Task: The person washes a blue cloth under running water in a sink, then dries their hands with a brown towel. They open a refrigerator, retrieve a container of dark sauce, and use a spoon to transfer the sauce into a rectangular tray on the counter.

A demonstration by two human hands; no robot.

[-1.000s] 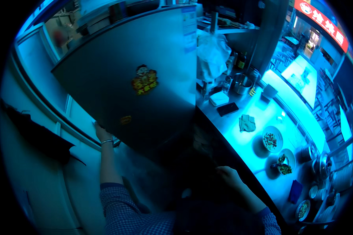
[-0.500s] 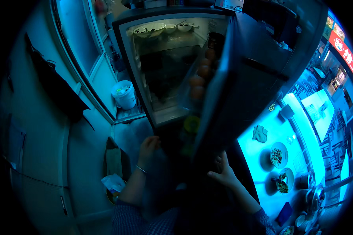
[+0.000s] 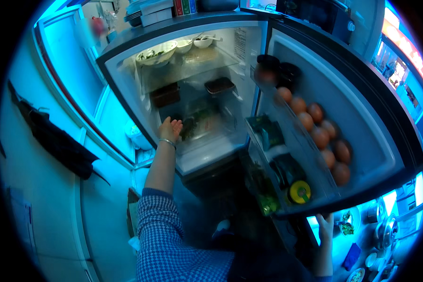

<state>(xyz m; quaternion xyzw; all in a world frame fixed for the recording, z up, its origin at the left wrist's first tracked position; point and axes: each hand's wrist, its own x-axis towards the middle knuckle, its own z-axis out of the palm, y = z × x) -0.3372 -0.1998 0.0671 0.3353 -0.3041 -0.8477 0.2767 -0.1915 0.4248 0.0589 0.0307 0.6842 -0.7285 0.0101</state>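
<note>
now the fridge stands wide open in the head view, where a second ago its door was shut and half a second ago only partly swung; the door has come round to the right and shows its inner racks. the left hand, a bangle on its wrist, has gone from the lower edge of the door into the cabinet, and is now spread open with fingers apart, holding nothing, at the front of a lower shelf just beside some dark leafy greens. the right hand has moved from the door's near edge to its bottom corner, where it seems to grip the edge; whether the fingers close fully round it cannot be told. higher up, the top shelf carries a large bowl of greens and two smaller bowls, and the shelf under it a dark tray. the door rack holds a row of eggs, with a yellow-lidded jar and green packets lower down. judged from this, opening is done and the reach inside has begun, though nothing is picked up yet. a lit counter with dishes shows at lower right.
</note>
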